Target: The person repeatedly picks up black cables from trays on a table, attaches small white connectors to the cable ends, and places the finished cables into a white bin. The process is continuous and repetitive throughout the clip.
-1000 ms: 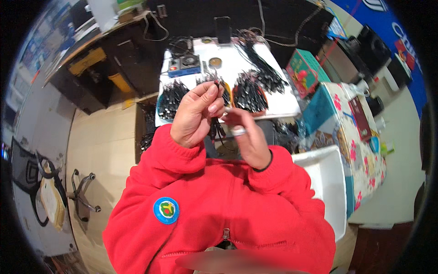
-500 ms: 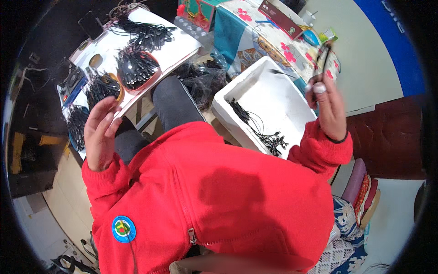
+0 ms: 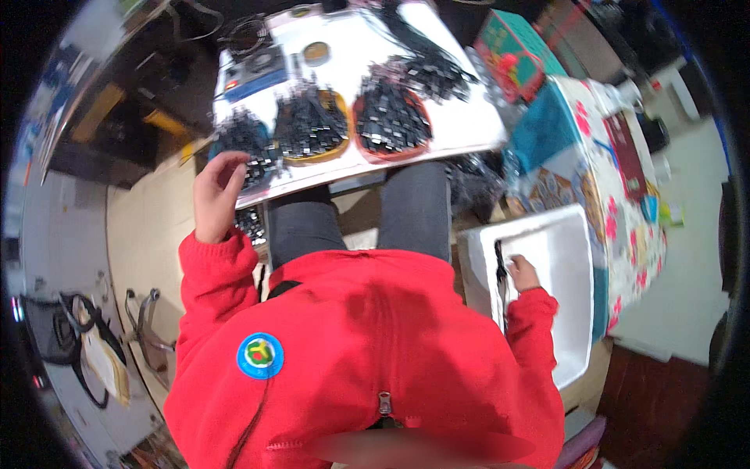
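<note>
My left hand is raised at the table's near left corner, thumb and fingers apart with nothing seen between them. Beside it stands a bunch of black cables with metal plugs. To its right, more black cables stand packed in a yellow basket and an orange-red basket. On the right, my right hand is down inside the white foam box, fingers bent next to a strand of black cables along the box's left side. Whether its fingers grip a cable is too blurred to tell.
The baskets stand on a white table before my knees. Loose cables lie at its back right. A blue-and-black device and a small round tin stand at the back left. Beyond the box is a flowered cloth.
My view has swung toward the table. My right hand, which held up a looped black cable, has come down into the foam box. My left hand stays near the table's left end.
</note>
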Available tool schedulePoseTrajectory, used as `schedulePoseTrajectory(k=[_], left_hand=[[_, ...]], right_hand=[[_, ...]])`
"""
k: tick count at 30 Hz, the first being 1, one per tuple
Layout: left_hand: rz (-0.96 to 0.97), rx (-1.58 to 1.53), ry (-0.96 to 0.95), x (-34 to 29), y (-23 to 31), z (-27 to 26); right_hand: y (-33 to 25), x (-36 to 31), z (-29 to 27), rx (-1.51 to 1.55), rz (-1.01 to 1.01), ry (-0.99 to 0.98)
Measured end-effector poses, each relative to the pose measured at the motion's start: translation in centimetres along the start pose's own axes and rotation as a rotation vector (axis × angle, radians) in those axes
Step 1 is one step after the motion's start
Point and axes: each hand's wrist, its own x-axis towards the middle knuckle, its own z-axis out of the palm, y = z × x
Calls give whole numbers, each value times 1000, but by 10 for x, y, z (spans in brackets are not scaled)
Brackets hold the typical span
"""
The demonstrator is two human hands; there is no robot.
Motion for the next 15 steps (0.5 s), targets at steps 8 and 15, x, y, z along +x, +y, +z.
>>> schedulePoseTrajectory(k=[8,15], left_hand=[[51,451,371,30,-31,-32],[-9,682,276,77,-40,-20]], right_hand=[[-179,18,-118,-250,-109,-23],[-406,71,-80,-11,-739,-28]])
